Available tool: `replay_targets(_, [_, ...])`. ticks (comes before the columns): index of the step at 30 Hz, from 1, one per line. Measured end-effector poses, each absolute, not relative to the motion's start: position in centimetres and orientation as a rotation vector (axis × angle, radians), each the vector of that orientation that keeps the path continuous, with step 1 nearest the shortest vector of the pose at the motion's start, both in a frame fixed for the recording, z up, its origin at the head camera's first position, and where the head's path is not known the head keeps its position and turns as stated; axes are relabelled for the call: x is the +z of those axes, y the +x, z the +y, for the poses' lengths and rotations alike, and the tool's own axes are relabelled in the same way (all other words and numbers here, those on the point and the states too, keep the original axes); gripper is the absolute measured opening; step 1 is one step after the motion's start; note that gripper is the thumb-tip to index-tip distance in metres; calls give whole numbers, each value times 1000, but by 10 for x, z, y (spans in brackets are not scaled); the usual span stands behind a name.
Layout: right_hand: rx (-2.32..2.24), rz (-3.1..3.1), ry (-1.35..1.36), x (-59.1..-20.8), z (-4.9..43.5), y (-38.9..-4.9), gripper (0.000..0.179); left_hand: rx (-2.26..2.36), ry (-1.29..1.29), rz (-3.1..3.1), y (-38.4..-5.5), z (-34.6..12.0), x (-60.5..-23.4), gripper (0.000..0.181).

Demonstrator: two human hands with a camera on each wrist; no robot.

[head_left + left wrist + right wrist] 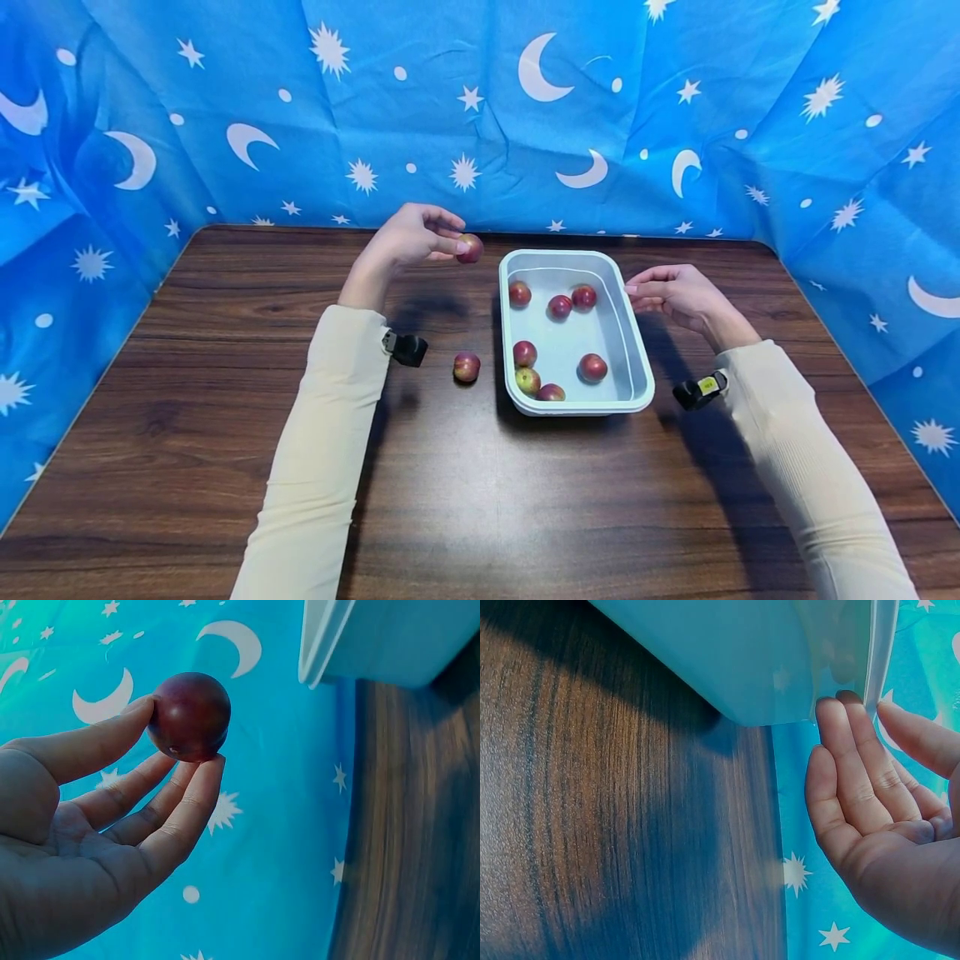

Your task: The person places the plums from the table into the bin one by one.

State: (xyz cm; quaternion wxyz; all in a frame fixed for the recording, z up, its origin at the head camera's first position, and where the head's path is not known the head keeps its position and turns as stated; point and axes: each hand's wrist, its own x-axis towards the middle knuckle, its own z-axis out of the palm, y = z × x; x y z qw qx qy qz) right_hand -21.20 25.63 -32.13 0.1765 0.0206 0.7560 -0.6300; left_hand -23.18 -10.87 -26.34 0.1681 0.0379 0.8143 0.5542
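My left hand (418, 236) pinches a dark red plum (190, 716) between thumb and fingertips, raised left of the container's far end. A white plastic container (573, 407) stands on the table, holding several plums. Most are red; a greenish-yellow plum (528, 382) lies in its near left corner. At the container's right side, my right hand (678, 296) holds the rim, with the thumb at the rim's edge and fingertips against the outer wall in the right wrist view. Another plum (467, 367) rests on the table left of the container.
The dark wood table (450, 500) extends around the container. Behind it and at both sides hangs a blue cloth (420, 117) with white moons and stars. A small black camera (408, 350) is strapped to the left wrist, another camera (693, 393) to the right.
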Motion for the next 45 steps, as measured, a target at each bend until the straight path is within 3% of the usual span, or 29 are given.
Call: replay_targets(45, [-1779, 2156, 56, -320, 255, -211, 8, 1526, 302, 2269, -225, -39, -268, 34])
